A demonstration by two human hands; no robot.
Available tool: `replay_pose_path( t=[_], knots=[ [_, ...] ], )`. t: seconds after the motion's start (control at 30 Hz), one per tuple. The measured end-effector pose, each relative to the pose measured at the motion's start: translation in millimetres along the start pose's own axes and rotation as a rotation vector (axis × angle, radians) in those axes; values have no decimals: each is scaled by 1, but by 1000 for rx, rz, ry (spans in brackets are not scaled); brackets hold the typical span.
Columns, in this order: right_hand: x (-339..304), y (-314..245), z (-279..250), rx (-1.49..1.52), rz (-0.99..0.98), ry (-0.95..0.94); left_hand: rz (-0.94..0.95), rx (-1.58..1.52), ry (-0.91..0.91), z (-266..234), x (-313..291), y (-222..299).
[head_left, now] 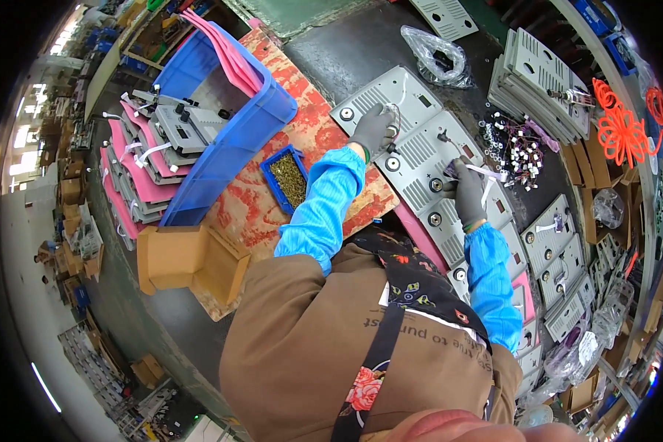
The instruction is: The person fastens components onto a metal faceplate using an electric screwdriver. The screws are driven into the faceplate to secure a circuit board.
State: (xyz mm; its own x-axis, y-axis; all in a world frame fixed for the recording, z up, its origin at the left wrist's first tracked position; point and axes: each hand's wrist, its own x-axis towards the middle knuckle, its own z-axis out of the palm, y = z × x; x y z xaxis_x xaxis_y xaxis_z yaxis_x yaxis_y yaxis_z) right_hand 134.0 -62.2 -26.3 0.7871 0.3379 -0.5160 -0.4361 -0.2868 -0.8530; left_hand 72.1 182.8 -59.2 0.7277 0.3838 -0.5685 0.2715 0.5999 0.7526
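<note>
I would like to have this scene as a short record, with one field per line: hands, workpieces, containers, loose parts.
Left hand: grey-gloved, over a grey slotted panel; the small part at its fingers is unclear
Right hand: grey-gloved, at a white cable above the panel row; firm hold cannot be told
Containers: large blue bin at left; small blue tray with tiny brass-coloured pieces; open cardboard box
Loose parts: pile with white connectors, right of the panel row
Stock: panel stack, upper right

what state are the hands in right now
Left hand: curled over a grey panel, grip unclear.
Right hand: curled beside a white cable, grip unclear.
</note>
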Motion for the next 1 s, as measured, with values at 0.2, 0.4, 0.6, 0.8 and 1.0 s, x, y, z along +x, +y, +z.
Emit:
replay_pose_path(
  t=[0.2, 0.4, 0.6, 0.8, 1.0],
  knots=[
    [-24, 21, 17, 65, 100, -240, 340, 538, 285, -40, -19, -13],
    [-86, 57, -13, 304, 273, -377, 568, 933, 580, -112, -122, 27],
    [-86, 49, -13, 396, 280, -209, 246, 1619, 348, -168, -170, -2],
    [-85, 23, -5, 192, 187, -245, 43, 1807, 381, -147, -146, 4],
    [-89, 23, -3, 276, 125, -256, -3, 1795, 421, -156, -137, -4]
  ],
)
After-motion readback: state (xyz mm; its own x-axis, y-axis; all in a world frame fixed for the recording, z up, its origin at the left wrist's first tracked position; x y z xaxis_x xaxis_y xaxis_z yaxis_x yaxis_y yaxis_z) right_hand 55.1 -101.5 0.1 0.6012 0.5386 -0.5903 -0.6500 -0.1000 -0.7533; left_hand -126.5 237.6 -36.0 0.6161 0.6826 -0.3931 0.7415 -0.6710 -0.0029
